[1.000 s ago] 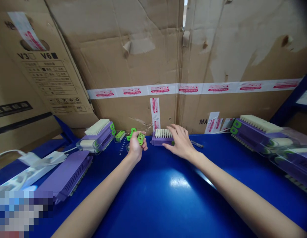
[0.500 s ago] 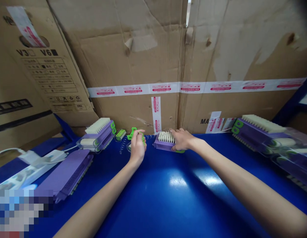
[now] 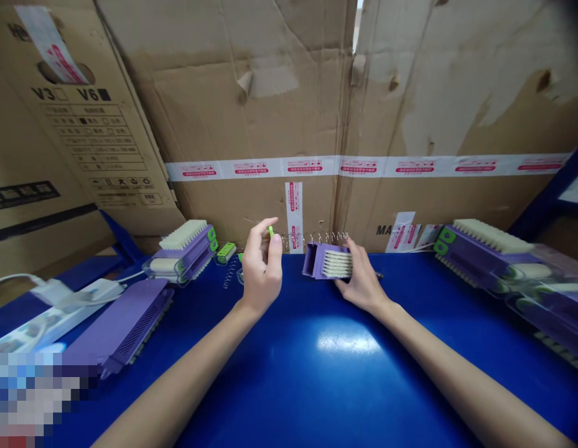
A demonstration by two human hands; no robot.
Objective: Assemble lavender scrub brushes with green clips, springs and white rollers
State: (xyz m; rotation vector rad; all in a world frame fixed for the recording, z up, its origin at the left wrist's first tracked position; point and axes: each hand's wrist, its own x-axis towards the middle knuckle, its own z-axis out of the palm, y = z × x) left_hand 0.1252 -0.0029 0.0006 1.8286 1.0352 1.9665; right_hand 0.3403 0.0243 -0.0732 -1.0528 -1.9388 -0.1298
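Judging brush unit [image 3: 318, 261] build: looks partway. Bristles [image 3: 338, 264] are in place on the face toward the camera; left end gapes, nothing green seated in it.
Outstanding on brush unit: my read, that open end at least. Right end is under a hand, can't tell if it's closed off.
Brush unit vs fingers: right hand [image 3: 363, 280] has its fingers wrapped round the right end, thumb low. Unit sits tilted in that grip, open end pointing away from the palm, toward the other hand. Resting on the bench [image 3: 289, 373] or lifted, can't tell.
Green piece [image 3: 270, 231]: pinched, it appears, between thumb and index of the left hand [image 3: 261, 267]; only a thin edge shows. Apart from the unit, left of it and a bit higher.
Springs: one coil [image 3: 333, 236] shows just behind the unit's top edge, ends unclear. A second spring [image 3: 231, 272] lies left of the left hand.
Green block [image 3: 226, 252]: loose on the bench, near the second spring.
Other units: left purple unit [image 3: 200, 252] and right purple unit [image 3: 475, 252], well apart, both with green end fittings [image 3: 212, 238].
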